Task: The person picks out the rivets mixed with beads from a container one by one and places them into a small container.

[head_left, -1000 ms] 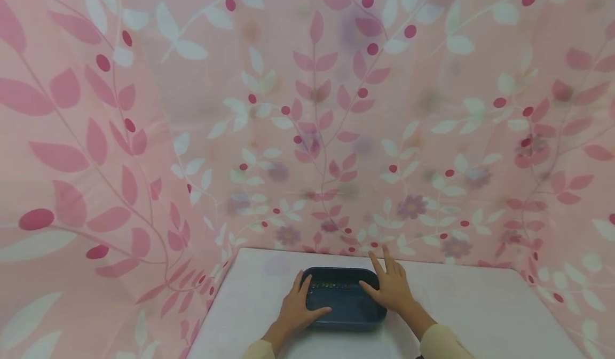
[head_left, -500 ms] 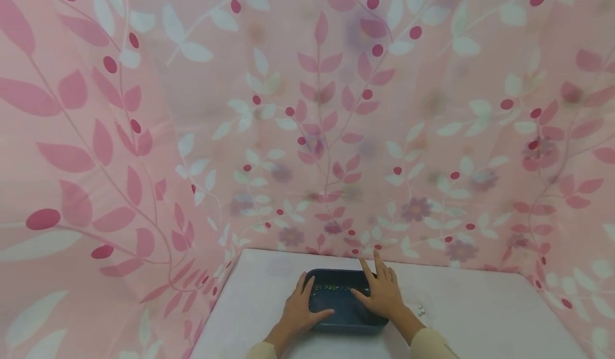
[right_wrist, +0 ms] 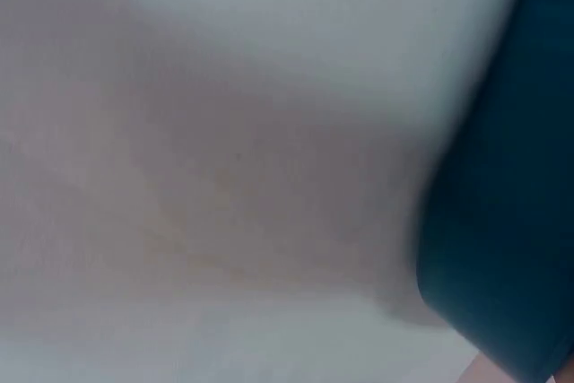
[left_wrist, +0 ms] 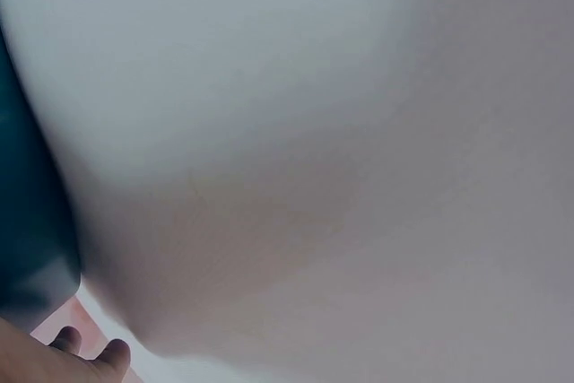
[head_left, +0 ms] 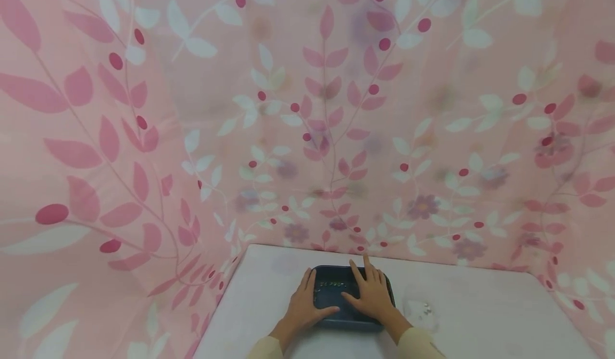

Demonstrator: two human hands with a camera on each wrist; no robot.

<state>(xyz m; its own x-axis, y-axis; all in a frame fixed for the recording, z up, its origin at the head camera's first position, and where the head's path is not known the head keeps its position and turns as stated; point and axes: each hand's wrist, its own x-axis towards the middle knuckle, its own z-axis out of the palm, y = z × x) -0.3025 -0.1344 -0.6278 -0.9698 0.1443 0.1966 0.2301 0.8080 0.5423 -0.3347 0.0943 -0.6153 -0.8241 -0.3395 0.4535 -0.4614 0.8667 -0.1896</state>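
A dark blue rectangular tray [head_left: 331, 296] sits on the white table. A line of tiny, multicoloured bead-like pieces [head_left: 331, 284] lies inside it toward the back; they are too small to identify. My left hand [head_left: 304, 304] rests along the tray's left end, fingers extended and thumb over the near side. Across the right part of the tray reaches my right hand [head_left: 372, 295], its fingers straight and spread, covering that side. In the left wrist view, fingertips [left_wrist: 112, 361] show below the tray's side [left_wrist: 31, 213]. The right wrist view has the tray's outer wall [right_wrist: 502, 195].
Right of the tray lies a clear, see-through item [head_left: 420, 312] with small shiny pieces in it or on it. Pink leaf-patterned cloth [head_left: 307, 135] hangs behind the white table [head_left: 490, 311] and on both sides.
My right hand has moved left and further over the tray, uncovering the clear item at right. My left hand keeps its place at the tray's left end. The head view has shifted slightly.
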